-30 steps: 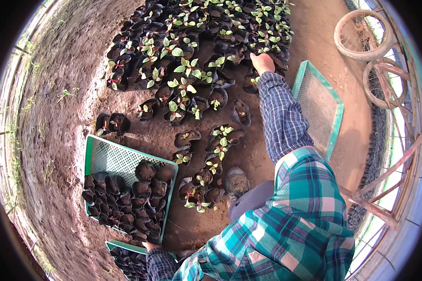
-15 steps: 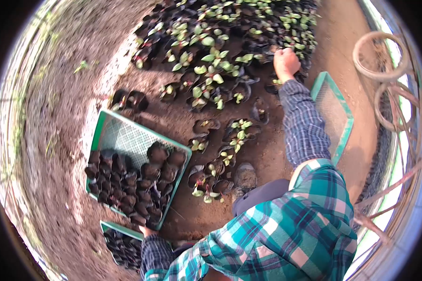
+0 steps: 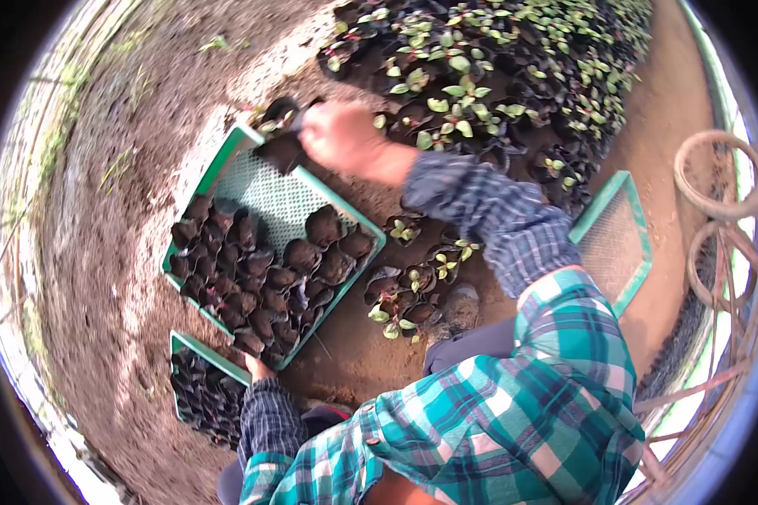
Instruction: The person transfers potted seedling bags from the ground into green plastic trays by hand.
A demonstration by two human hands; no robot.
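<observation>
My right hand, blurred by motion, is closed on a black soil-filled nursery bag above the far rim of a green mesh crate. Several more black bags of dark soil stand packed in the crate's near and left parts, with bare mesh toward the far end. Down at the crate's near corner is my left hand, touching the edge beside a bag; its fingers are mostly hidden. Just beyond the crate sits a bag with a small plant, partly behind the held bag.
A dense block of potted seedlings fills the far ground. Several loose seedling bags stand near my shoe. A smaller green crate of bags lies at lower left, another green mesh tray at right, beside metal hoops.
My right hand has swung left from the seedling block to the crate's far rim and now carries a black bag. My left hand stays at the crate's near corner. The view has shifted.
</observation>
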